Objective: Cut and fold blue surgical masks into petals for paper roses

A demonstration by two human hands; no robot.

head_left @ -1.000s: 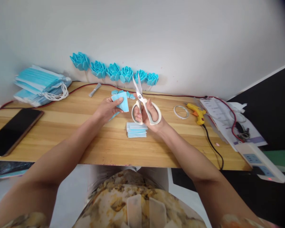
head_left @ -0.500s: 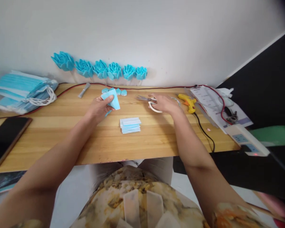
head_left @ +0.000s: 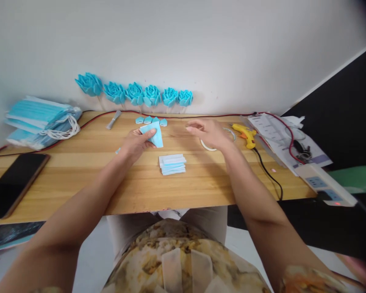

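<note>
My left hand [head_left: 137, 143] is closed on a light blue piece of mask fabric [head_left: 154, 136], pinched between thumb and fingers above the wooden table [head_left: 79, 171]. My right hand [head_left: 209, 132] hovers just right of it, fingers stretched out and holding nothing. Under that hand a white scissors handle [head_left: 208, 147] shows on the table; the blades are hidden. A small stack of cut blue rectangles [head_left: 172, 164] lies in front of both hands. Several small blue petal shapes [head_left: 151, 120] lie behind my left hand.
Blue fabric flowers [head_left: 134, 92] line the wall. A pile of face masks [head_left: 41, 122] and a phone [head_left: 14, 183] lie at the left. A yellow glue gun [head_left: 245, 134], papers with keys [head_left: 288, 144] and a power strip [head_left: 326, 185] lie at the right.
My right hand carried the scissors from upright in the air down to the table, let go of them and now hovers open above. My left hand kept hold of the blue piece.
</note>
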